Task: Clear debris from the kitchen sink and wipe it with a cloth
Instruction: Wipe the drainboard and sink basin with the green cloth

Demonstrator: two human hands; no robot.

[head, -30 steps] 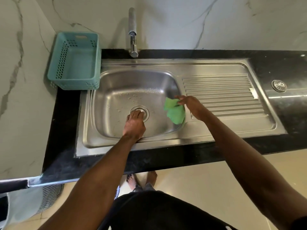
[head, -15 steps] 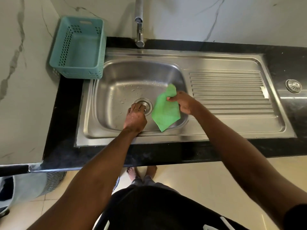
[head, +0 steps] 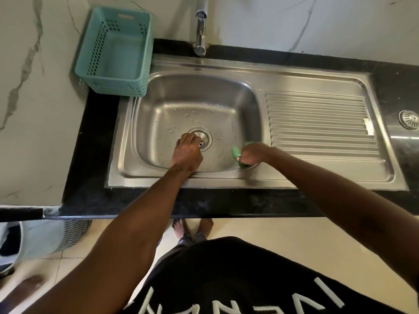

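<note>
We look down into a stainless-steel sink (head: 226, 105), a rounded square basin with a brushed, shiny finish, set into a black polished counter (head: 90, 177). Small pale crumbs (head: 192, 114) and water drops speckle the basin floor behind the round metal drain (head: 204, 137). Our left hand (head: 187, 152) reaches into the basin, fingertips bunched together at the near-left edge of the drain; we cannot tell whether they pinch anything. Our right hand (head: 251, 154) is curled into a fist around a bright green cloth (head: 236, 152), soft and crumpled, at the basin's near-right corner; only a little cloth shows past the knuckles. To the right of the basin lies a ribbed steel drainboard (head: 317, 123). A chrome tap (head: 200, 30) stands behind the basin. A teal plastic basket (head: 95, 64) with perforated sides sits on the counter's back-left corner. A round metal strainer (head: 409, 118) lies on the counter at far right. The walls are white marble-patterned slabs with grey veins; the floor is pale cream tile.
</note>
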